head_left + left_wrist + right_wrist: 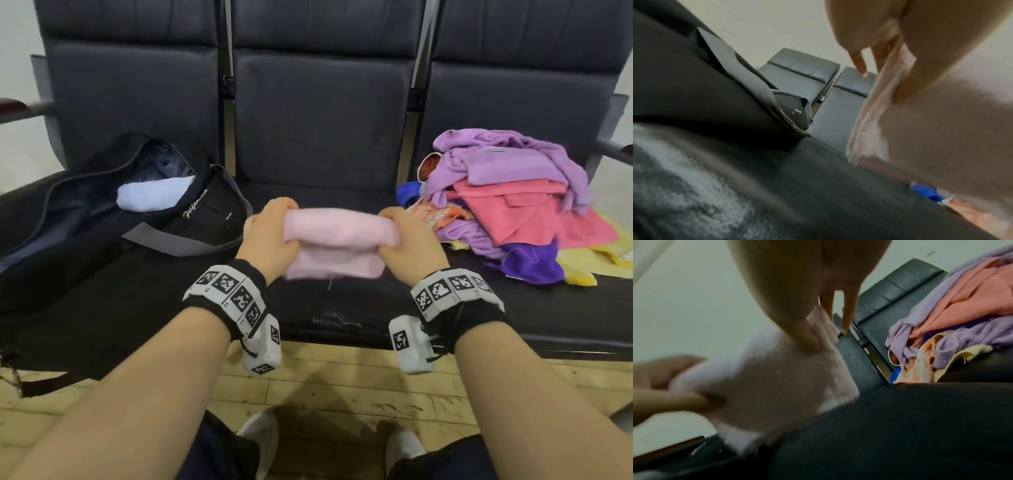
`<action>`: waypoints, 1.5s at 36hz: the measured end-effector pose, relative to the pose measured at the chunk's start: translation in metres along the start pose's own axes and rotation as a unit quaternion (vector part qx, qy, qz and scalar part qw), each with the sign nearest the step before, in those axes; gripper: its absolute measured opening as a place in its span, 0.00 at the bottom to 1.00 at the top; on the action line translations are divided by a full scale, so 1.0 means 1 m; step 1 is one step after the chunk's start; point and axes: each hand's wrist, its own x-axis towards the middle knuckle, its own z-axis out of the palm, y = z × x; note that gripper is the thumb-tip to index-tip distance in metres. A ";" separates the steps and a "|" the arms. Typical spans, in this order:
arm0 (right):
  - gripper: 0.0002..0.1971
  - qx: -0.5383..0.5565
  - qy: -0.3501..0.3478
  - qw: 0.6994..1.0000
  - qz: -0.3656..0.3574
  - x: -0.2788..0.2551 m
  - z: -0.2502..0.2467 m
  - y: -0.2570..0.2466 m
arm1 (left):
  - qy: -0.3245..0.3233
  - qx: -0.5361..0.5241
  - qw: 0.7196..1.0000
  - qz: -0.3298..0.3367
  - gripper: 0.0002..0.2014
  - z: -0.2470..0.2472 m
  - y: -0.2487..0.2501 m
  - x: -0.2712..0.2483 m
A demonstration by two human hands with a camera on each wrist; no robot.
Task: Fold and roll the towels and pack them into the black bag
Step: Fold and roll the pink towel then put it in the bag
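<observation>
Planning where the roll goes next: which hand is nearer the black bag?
Left. The left hand grips the pink towel right beside the black bag; the right hand grips its far end.

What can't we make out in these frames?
- Pink towel: head view, both ends hidden under the left hand and right hand; motion-blurred in both wrist views.
- Black bag: interior mostly dark; its near end cut off by the left edge.
- Towel pile: count unclear, overlapping.

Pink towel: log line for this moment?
pink towel: partly rolled | left hand, right hand: grip its ends | black bag: open, pale roll inside
</observation>
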 end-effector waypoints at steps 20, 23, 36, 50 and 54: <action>0.18 -0.046 -0.247 0.963 0.097 -0.022 0.029 0.018 | -0.277 0.159 0.945 -0.064 0.13 0.013 -0.014 -0.017; 0.13 0.014 -0.214 0.967 0.139 -0.022 0.025 0.016 | -0.262 0.092 0.952 -0.129 0.16 0.012 -0.014 -0.014; 0.08 0.122 -0.211 0.929 0.279 -0.018 0.026 0.007 | -0.256 -0.010 0.940 -0.224 0.24 0.016 -0.015 -0.011; 0.14 -0.039 -0.182 0.963 0.195 -0.020 0.040 0.018 | -0.147 0.177 0.973 0.033 0.16 0.032 -0.030 -0.016; 0.06 -0.059 -0.164 0.983 0.065 -0.018 0.032 0.016 | -0.187 0.150 0.970 -0.027 0.19 0.029 -0.032 -0.018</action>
